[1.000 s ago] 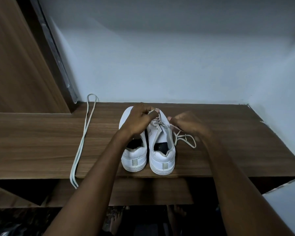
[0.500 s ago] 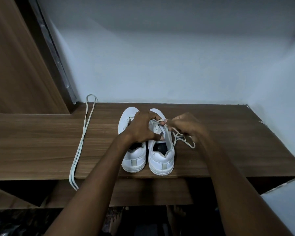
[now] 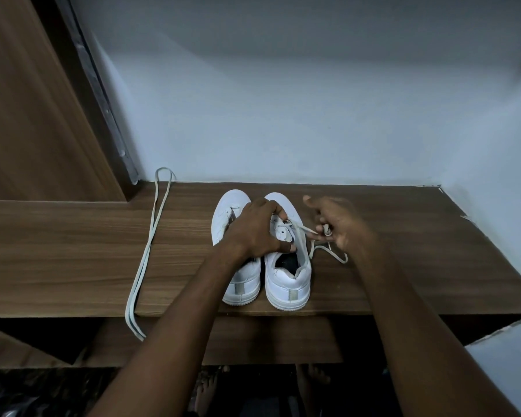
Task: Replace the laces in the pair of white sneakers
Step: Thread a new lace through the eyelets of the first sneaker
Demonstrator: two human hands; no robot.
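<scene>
At the far left, a long pale flat shoelace (image 3: 146,254) lies doubled on the brown wood-grain shelf (image 3: 73,251), its loop at the back by the wall and its ends hanging over the front edge. Well to its right, two white low-top leather sneakers stand side by side near the shelf's front edge, heels toward the person. The left white sneaker (image 3: 233,236) is partly covered by the left forearm. The left hand (image 3: 257,233) reaches across it and grips the tongue and lacing area of the right white sneaker (image 3: 288,275), fingers curled over the top and thumb tucked at the collar. A thin pale lace (image 3: 306,228) runs from that sneaker's eyelets to the right. The right hand (image 3: 339,225), just beside the sneaker, pinches this lace between curled fingers, index finger pointing away; the slack curls onto the shelf below the hand.
</scene>
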